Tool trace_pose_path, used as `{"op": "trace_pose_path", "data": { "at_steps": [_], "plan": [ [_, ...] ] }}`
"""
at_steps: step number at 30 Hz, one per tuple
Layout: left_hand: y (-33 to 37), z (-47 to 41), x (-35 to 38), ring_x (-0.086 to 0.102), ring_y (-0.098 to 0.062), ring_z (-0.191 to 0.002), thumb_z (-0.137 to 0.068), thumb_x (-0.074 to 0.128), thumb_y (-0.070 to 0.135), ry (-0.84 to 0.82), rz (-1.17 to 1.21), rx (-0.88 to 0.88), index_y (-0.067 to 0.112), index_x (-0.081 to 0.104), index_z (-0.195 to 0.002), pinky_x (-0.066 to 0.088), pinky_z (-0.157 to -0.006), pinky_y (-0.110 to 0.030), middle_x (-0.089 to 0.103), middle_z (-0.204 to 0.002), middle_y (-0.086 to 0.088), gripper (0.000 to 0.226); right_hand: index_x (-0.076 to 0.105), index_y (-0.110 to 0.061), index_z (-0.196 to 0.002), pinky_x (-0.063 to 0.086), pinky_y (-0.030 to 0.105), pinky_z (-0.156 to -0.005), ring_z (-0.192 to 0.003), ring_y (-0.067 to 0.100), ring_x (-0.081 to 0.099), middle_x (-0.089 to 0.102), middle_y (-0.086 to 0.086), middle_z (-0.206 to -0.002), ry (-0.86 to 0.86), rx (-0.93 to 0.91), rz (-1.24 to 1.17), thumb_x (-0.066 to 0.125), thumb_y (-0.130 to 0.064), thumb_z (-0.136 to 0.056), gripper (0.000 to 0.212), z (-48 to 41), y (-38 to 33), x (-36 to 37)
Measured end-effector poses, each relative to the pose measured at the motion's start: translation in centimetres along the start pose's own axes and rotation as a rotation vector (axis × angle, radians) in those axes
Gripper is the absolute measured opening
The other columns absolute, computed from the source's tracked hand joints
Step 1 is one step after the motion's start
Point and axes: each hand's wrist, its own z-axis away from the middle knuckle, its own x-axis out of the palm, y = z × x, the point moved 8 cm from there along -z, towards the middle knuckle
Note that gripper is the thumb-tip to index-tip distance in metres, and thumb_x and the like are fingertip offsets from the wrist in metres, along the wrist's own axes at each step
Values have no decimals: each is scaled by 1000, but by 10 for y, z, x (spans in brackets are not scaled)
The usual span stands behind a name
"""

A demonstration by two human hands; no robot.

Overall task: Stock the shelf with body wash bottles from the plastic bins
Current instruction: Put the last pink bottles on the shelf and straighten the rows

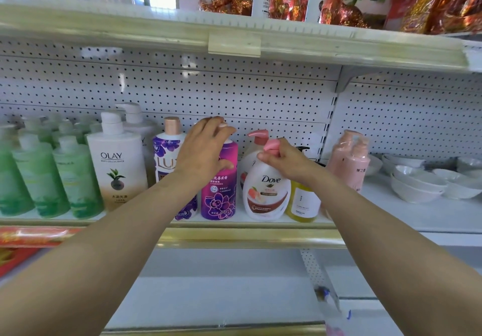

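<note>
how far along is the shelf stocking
Done: green bottles, an Olay bottle and pink bottles stand on the shelf. In hand: the left hand grips the top of a purple bottle; the right hand pinches the pink pump of the Dove bottle. Left: unclear, bins out of view.

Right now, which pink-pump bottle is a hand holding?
The front white Dove bottle: the right hand pinches its light pink pump. The one behind has a darker pump, untouched; the left hand grips the magenta bottle.
</note>
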Motion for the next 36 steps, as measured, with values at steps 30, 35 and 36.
{"op": "trace_pose_path", "data": {
  "at_steps": [30,35,36],
  "plan": [
    [6,-11,4,31,-30,-130,-76,75,51,-236,-198,-44,29,50,-140,32,-107,-38,30,-142,-5,72,50,-26,-117,43,23,-93,-107,0,53,56,-18,-111,13,57,61,90,-30,-70,62,-2,6,-2],
    [6,-13,4,31,-29,-129,-76,77,48,-262,-162,-37,30,53,-138,31,-107,-37,30,-142,-3,69,53,-27,-119,48,33,-99,-113,11,56,60,-9,-120,49,48,111,91,-35,-66,66,-2,7,-5],
    [6,-13,3,31,-29,-129,-76,77,47,-265,-148,-28,30,53,-138,31,-107,-37,30,-143,-3,69,53,-25,-121,49,35,-100,-114,12,57,60,-7,-121,53,42,121,91,-35,-66,67,-2,7,-5]
  ]
}}
